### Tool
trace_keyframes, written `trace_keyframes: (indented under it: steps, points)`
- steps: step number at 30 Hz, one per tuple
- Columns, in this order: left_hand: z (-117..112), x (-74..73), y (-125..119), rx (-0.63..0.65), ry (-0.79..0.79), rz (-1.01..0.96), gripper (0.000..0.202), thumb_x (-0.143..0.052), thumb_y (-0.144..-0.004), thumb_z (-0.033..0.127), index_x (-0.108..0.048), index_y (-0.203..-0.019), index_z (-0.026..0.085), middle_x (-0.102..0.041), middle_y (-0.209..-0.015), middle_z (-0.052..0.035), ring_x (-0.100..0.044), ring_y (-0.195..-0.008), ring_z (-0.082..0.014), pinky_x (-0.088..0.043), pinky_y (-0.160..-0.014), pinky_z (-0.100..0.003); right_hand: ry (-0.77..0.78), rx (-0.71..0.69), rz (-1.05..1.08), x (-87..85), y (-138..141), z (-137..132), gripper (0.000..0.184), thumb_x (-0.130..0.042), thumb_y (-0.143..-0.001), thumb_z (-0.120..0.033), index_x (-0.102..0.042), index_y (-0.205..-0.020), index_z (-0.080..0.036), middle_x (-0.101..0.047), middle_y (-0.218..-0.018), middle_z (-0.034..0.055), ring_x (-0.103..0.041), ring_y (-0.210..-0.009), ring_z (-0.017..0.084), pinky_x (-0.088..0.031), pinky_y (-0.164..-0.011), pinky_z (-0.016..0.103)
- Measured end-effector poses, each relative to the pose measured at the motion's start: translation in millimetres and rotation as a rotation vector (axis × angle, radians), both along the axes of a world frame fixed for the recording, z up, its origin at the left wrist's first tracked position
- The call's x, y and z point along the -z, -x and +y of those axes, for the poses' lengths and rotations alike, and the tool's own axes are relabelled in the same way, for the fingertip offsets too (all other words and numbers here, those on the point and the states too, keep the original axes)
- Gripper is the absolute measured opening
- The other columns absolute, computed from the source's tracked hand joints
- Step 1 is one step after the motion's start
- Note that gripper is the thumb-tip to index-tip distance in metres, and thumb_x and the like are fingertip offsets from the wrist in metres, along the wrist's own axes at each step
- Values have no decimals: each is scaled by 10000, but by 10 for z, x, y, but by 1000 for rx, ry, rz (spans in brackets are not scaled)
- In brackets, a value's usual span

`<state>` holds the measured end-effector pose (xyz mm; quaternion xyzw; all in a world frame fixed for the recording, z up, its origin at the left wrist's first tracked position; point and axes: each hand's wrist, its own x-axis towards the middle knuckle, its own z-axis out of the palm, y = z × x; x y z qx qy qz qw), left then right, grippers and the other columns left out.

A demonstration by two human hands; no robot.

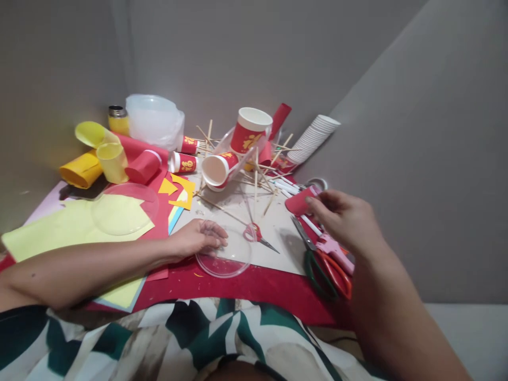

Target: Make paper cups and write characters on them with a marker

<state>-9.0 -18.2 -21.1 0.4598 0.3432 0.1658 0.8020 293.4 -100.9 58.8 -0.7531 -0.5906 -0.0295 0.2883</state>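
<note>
My left hand (200, 238) is closed at the left side of a round clear plastic lid (224, 274), its fingers curled over the lid's rim. My right hand (345, 214) pinches a small curled piece of red paper (297, 204) between thumb and fingers, raised above the table's right side. Just beyond the lid lie small scissors with red handles (254, 233), seen partly through the plastic. Below my right hand are larger scissors with green and orange handles (320, 280), next to a pink tool (335, 248) that I cannot make out.
Red paper cups (250, 132) and wooden sticks (257, 169) crowd the back. A stack of white cups (315, 138) leans against the grey wall. Yellow and red paper sheets (59, 227), paper rolls (81, 169), another clear lid (127, 211) and a plastic tub (153, 119) fill the left.
</note>
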Motion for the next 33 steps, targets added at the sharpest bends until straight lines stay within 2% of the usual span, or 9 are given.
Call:
trace_keyframes:
  steps: [3,7,16,21,24,28,30,32,33]
  points:
    - [14,-9,1,15,-23,6,291,-861,-601,132,-716,-853,117,-777,-806,-47,-669,-622,-90,-582,-607,-191,20,46,37,38,-49,38,325,-574,-850,-504,-636,-731,-209,-633,-584,29,-532,-544,160,-408,-550,303]
    - [14,-6,-9,11,-29,15,344,-889,-574,192,-703,-855,123,-775,-825,-45,-696,-689,-110,-594,-645,-214,11,73,62,50,-98,73,330,-572,-849,-507,-608,-706,-212,-648,-608,35,-540,-557,159,-406,-556,296]
    - [13,-19,-11,13,-40,37,348,-868,-560,208,-702,-854,120,-774,-839,-49,-694,-711,-118,-583,-645,-227,18,90,46,70,-194,149,263,-560,-865,-435,-669,-803,-203,-695,-678,52,-607,-602,189,-444,-589,310]
    - [15,-20,-15,27,-52,48,342,-867,-581,206,-703,-868,118,-772,-859,-55,-690,-729,-118,-590,-666,-238,43,117,-4,80,-216,157,288,-519,-876,-390,-724,-897,-188,-733,-725,68,-644,-622,202,-471,-607,320]
    - [18,-18,-21,30,-58,50,353,-867,-576,210,-702,-873,114,-768,-845,-52,-681,-707,-110,-585,-654,-230,75,136,-69,39,-212,162,310,-515,-885,-374,-757,-934,-187,-763,-769,85,-680,-664,224,-484,-626,330]
    - [26,-11,-30,34,-65,53,378,-869,-567,228,-701,-885,114,-772,-847,-45,-679,-699,-103,-589,-659,-226,110,189,-191,-113,-196,268,305,-543,-890,-337,-786,-1015,-203,-803,-962,128,-740,-890,309,-505,-725,375]
    - [28,-10,-32,40,-65,54,383,-869,-565,237,-701,-886,114,-776,-850,-43,-678,-694,-99,-587,-655,-221,169,224,-286,-207,-185,393,317,-536,-912,-302,-781,-1092,-216,-800,-1069,134,-741,-989,336,-513,-773,392]
    - [27,-11,-33,43,-62,61,384,-869,-563,240,-699,-884,114,-779,-854,-42,-677,-690,-97,-587,-654,-219,380,246,-511,-276,-182,563,380,-443,-985,-275,-731,-1227,-225,-770,-1211,131,-727,-1084,339,-529,-810,397]
    - [27,-13,-33,43,-59,66,385,-868,-561,241,-699,-882,115,-782,-856,-42,-679,-690,-97,-587,-657,-220,436,236,-543,-292,-187,659,378,-427,-1002,-266,-727,-1226,-215,-764,-1216,139,-720,-1105,343,-536,-819,399]
